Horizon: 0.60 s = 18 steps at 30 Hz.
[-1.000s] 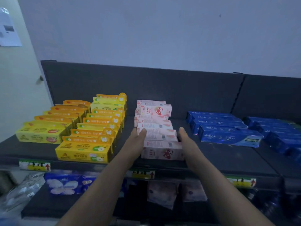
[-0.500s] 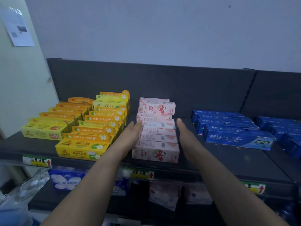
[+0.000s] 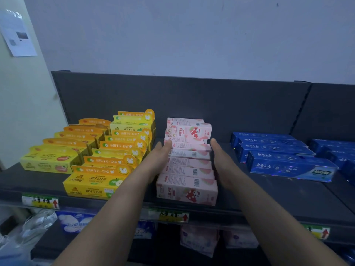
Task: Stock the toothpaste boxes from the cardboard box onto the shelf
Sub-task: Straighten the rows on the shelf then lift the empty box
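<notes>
Here the pink boxes (image 3: 189, 169) sat in a row on the shelf (image 3: 269, 194), centre of the frame. The left hand (image 3: 157, 158) and right hand (image 3: 221, 160) flanked that row, each grip unclenched, fingers straight along its sides.

The dark shelf (image 3: 269, 194) carries yellow boxes (image 3: 90, 186), pink toothpaste boxes (image 3: 187, 191) and blue boxes (image 3: 290, 167).
</notes>
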Tool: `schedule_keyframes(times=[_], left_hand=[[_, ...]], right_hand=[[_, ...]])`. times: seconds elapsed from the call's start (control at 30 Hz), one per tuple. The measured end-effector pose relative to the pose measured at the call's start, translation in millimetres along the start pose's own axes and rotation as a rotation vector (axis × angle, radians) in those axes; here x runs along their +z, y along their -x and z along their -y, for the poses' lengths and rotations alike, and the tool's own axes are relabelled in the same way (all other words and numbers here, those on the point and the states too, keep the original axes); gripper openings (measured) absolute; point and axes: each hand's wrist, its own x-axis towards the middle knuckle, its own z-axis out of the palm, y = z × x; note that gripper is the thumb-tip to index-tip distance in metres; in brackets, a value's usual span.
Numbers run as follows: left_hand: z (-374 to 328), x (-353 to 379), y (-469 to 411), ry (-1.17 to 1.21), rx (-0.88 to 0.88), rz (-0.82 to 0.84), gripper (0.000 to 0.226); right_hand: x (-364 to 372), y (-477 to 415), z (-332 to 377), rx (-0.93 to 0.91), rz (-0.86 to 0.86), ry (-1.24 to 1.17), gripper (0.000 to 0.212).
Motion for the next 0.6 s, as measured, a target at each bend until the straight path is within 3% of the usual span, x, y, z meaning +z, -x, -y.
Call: schedule_keyframes(times=[0.23,0.43,0.6], left_hand=[[-9,0,-34,0.033,-0.068,-0.018,0.07],[-11,7,-38,0.052,-0.1,0.041,0.051],[-5,6,-43,0.047,-0.079,0.013,0.057]], right_hand=[[6,-22,15,0.018,-0.039,0.016,0.053],[8,-27,13,0.061,0.001,0.009,0.051],[1,-30,7,0.036,0.046,-0.008,0.056]])
